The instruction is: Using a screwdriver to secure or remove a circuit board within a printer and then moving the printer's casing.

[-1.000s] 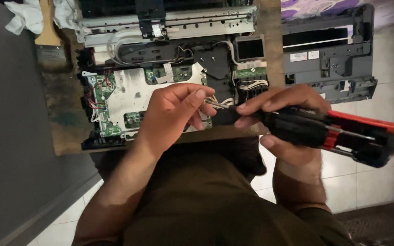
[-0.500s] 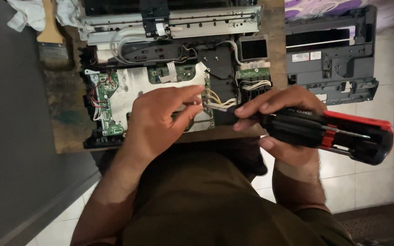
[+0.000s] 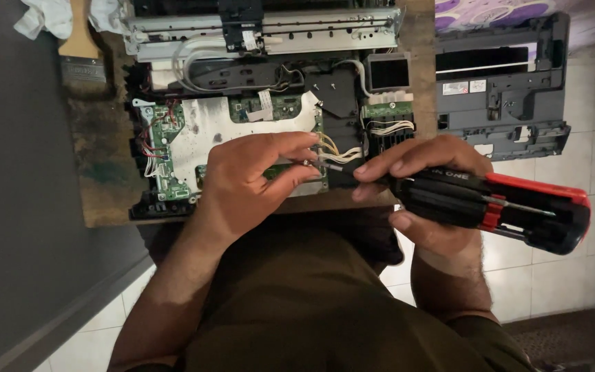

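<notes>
A worn wooden board [image 3: 101,172] carries the opened printer [image 3: 256,103] and paintbrush [image 3: 80,58].

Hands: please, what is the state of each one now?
Left hand: fingertips pinched at the screwdriver's metal tip.
Right hand: closed around the black-and-red screwdriver.

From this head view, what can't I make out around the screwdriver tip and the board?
- Screwdriver bit tip: too small; left hand fingers pinch around it.
- Circuit board lower edge: hidden by the left hand.
- Handle underside: covered by right hand.
- Paintbrush handle and black cover: cut off by top edge.
</notes>
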